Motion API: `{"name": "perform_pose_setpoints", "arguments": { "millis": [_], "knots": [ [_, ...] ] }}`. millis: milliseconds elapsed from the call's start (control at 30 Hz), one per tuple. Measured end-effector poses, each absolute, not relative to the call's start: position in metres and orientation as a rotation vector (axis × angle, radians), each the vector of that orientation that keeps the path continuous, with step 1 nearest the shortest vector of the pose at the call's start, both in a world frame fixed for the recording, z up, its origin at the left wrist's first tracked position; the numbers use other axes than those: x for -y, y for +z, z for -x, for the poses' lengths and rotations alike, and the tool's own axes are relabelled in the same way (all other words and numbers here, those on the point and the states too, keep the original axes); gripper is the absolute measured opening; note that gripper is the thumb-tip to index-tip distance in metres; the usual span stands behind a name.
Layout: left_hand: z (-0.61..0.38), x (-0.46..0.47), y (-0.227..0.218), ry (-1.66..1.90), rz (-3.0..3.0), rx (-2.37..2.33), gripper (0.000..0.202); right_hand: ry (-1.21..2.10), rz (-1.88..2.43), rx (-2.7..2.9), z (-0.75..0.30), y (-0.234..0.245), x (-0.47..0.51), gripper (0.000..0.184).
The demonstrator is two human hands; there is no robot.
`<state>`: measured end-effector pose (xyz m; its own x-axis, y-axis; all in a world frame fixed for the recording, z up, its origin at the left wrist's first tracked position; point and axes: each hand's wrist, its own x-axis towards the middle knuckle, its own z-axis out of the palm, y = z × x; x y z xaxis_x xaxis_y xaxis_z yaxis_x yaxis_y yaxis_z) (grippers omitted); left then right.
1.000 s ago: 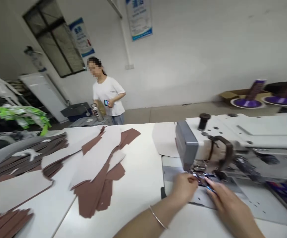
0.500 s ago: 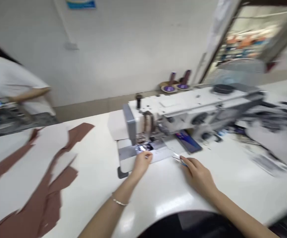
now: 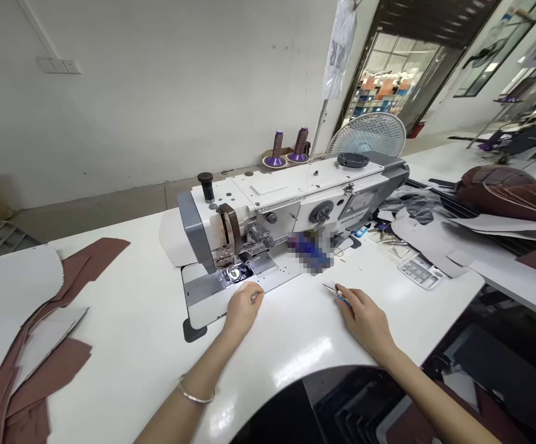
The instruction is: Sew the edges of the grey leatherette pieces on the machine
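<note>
My left hand (image 3: 244,306) rests at the front edge of the sewing machine's metal bed (image 3: 205,311), thumb and fingertips pinched together. Whatever lies in that pinch is too small to make out. In my right hand (image 3: 367,320) are slim tweezers (image 3: 335,291) with a bluish handle, their pointed tips facing left above the white table. The sewing machine (image 3: 268,197) stands just beyond both hands. Near its needle area, a bright shiny round part (image 3: 236,273) shows in an opening in the bed.
Brown and white cut pieces (image 3: 64,364) lie on the left of the table (image 3: 147,320). Two cones of thread (image 3: 277,151) and a fan (image 3: 369,134) stand behind the machine. A blurred-out object (image 3: 311,251) sits under its arm. Scraps and small tools (image 3: 390,237) lie right.
The view has swung to the right, so the person at the left is out of sight. My left hand has drawn slightly back from the needle area; the right still holds the tweezers.
</note>
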<state>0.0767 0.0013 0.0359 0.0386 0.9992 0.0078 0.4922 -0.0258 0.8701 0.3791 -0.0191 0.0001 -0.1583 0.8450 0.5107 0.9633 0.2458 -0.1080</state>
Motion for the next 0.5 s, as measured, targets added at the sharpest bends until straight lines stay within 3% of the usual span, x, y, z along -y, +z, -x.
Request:
{"name": "perform_pose_setpoints", "arguments": {
  "millis": [500],
  "knots": [
    [-0.0763, 0.0031, 0.0293, 0.867, -1.451, -1.502, 0.030, -0.390, 1.758, 2.040, -0.3786, -0.0044, 0.0184, 0.037]
  ]
}}
